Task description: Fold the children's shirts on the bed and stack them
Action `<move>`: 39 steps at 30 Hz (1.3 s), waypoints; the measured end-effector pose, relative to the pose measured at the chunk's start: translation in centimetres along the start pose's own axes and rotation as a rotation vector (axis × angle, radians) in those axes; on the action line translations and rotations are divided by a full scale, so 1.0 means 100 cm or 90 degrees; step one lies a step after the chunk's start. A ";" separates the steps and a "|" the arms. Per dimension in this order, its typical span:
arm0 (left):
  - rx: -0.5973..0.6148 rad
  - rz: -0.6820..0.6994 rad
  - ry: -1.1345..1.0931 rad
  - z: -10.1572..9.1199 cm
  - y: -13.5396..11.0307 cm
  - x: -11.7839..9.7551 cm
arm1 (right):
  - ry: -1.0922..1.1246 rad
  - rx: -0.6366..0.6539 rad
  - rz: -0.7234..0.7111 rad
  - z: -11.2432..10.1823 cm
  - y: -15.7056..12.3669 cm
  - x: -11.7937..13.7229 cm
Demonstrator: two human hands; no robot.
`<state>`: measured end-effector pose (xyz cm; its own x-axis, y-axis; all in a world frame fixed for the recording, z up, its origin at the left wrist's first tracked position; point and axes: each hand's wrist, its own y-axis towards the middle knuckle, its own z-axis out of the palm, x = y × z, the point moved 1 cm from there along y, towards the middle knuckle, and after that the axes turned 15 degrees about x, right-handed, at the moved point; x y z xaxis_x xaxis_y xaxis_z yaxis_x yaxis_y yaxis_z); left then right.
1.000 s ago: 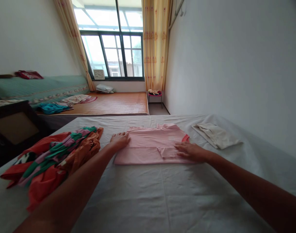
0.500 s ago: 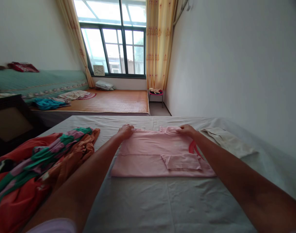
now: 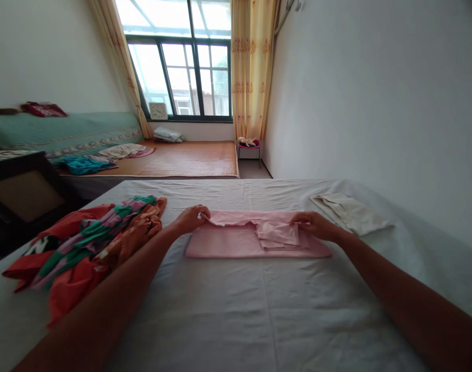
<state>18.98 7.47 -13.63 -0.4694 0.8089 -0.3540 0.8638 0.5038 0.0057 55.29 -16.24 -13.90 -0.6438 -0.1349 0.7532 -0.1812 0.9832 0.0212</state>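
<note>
A pink shirt (image 3: 220, 244) lies partly folded on the white bed sheet (image 3: 228, 310), with one sleeve laid across its right half. At its far left corner, my left hand (image 3: 191, 218) is closed in a pinch on the fabric edge, which is turned back toward me. Opposite it, my right hand (image 3: 315, 225) pinches the shirt at the right side, beside the folded sleeve. The far part of the shirt now lies doubled over the near part, and the red trim is out of sight.
To the left is a heap of red, green and orange patterned clothing (image 3: 100, 237). A folded cream garment (image 3: 350, 213) lies at the right near the wall. Beyond the sheet stand a mat-covered bed (image 3: 182, 159), a dark cabinet (image 3: 27, 194) and a small stool (image 3: 249, 146).
Both hands have drawn the shirt's far edge toward me, folding it over the near part. The shirt looks narrower from front to back, and the view has shifted slightly.
</note>
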 end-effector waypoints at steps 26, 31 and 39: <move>-0.079 0.055 0.003 0.029 -0.008 -0.033 | -0.026 -0.250 0.160 0.027 -0.008 -0.012; -0.027 0.085 -0.057 0.032 0.015 -0.078 | -0.049 -0.275 0.194 0.027 0.000 -0.012; -0.025 0.131 0.041 0.069 0.051 -0.168 | 0.024 -0.229 0.139 0.031 -0.008 -0.006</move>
<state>32.54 -5.60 -14.09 -0.2954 0.9132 -0.2807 0.9357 0.3358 0.1079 53.51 -17.33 -16.43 -0.6093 0.0802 0.7889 0.2317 0.9695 0.0805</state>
